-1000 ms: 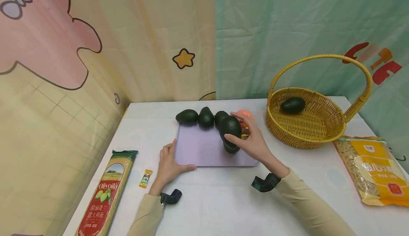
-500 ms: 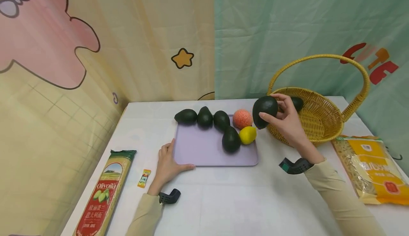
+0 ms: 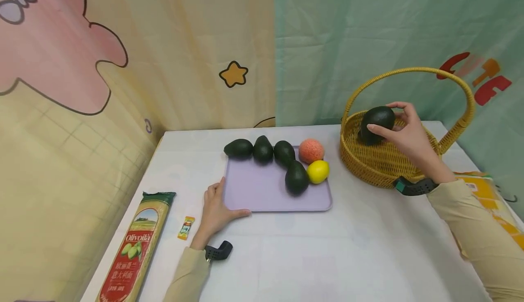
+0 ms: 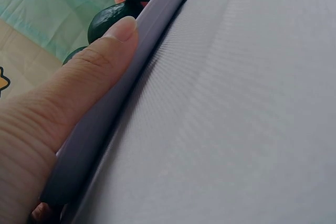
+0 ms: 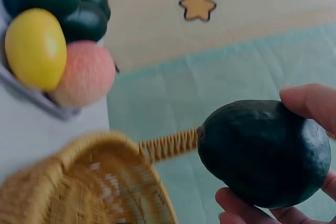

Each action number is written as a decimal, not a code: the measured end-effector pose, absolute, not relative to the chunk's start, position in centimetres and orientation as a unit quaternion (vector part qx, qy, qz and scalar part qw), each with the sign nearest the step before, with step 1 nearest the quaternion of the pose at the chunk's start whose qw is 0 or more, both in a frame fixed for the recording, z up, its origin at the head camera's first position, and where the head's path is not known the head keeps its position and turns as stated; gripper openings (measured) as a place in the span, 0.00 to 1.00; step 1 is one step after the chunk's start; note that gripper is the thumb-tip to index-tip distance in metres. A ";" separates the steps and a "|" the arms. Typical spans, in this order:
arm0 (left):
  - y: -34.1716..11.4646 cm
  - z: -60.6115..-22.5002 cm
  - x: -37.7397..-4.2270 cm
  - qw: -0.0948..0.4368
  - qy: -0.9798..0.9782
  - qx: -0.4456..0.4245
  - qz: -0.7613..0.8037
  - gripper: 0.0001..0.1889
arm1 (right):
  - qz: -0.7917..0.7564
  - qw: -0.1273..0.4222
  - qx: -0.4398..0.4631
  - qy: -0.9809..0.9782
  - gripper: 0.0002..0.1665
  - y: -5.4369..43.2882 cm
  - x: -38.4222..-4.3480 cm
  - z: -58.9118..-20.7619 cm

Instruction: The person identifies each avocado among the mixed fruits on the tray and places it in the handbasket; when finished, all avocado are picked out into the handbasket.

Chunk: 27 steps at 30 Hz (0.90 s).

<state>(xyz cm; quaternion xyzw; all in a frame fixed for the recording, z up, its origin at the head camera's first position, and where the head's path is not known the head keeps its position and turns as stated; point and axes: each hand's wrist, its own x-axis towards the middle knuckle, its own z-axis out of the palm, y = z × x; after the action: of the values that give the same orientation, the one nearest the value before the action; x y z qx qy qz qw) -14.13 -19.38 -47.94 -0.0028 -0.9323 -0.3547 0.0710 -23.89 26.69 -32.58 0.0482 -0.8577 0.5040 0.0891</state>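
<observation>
In the head view my right hand [image 3: 409, 133] grips a dark green avocado [image 3: 377, 122] over the left part of the wicker basket [image 3: 409, 171]. Thumb and fingers press its sides in the right wrist view, where the avocado [image 5: 262, 153] hangs beside the basket handle. Another avocado seen in the basket earlier is hidden behind it. My left hand [image 3: 217, 213] rests at the front left corner of a lilac tray [image 3: 255, 188], its thumb [image 4: 100, 59] straight along the rim. The tray holds several avocados [image 3: 296, 178], a yellow lemon [image 3: 318, 172] and a pinkish peach [image 3: 311, 151].
A spaghetti packet [image 3: 133, 252] lies at the left table edge, beside a small yellow sachet [image 3: 186, 228]. At the right, a yellow food bag [image 3: 483, 193] is partly covered by my sleeve. The basket's tall handle [image 3: 413, 70] arches above its bowl. A patterned curtain hangs behind.
My right hand has carried the avocado from above the tray rightward to above the basket, uncovering the lemon and peach. The left hand stays at the tray corner.
</observation>
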 end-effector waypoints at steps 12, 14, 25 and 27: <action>-19.5 -48.0 -14.2 0.072 -0.933 -0.005 -0.353 0.68 | 0.436 0.021 -0.008 -0.900 0.52 31.9 -27.2 -33.3; -19.5 -48.1 -14.2 0.072 -0.932 -0.003 -0.354 0.68 | 0.435 0.007 -0.009 -0.900 0.56 32.5 -27.7 -33.7; -19.4 -48.0 -14.1 0.070 -0.932 -0.003 -0.354 0.68 | 0.449 -0.075 -0.018 -0.890 0.62 34.4 -29.2 -35.2; -19.5 -47.9 -14.1 0.069 -0.933 -0.003 -0.354 0.68 | 0.447 -0.087 -0.017 -0.890 0.62 34.6 -29.4 -35.4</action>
<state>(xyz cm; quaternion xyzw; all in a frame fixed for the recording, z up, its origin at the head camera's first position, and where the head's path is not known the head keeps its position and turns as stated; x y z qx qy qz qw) -14.09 -19.46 -47.90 -0.0028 -0.9327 -0.3540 0.0692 -29.36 34.59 -35.41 -0.0170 -0.8900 0.4473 -0.0872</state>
